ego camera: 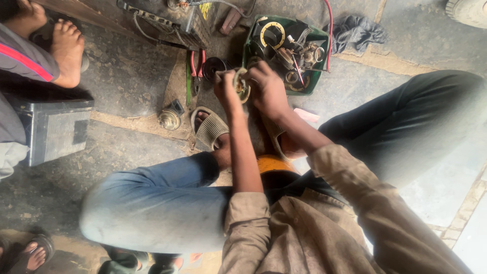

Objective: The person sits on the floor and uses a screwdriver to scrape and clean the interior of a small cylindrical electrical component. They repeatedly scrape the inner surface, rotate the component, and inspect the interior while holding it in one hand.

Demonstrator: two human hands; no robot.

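Note:
I sit low over a dirty concrete floor, knees spread. Both hands are raised in front of me around a small round metal part with a brassy ring [241, 85]. My left hand [226, 87] grips its left side. My right hand [267, 86] closes on its right side, fingers curled over it. The part's far side is hidden by my fingers. Just beyond my hands stands a green tray [313, 81] holding several metal rings, bearings and wires.
Red-handled pliers [195, 71] lie on the floor left of my hands, with a round metal piece [169, 119] nearer. A dark rag [355, 31] lies behind the tray. Another person's bare foot [66, 48] and a grey metal box [56, 129] are at left.

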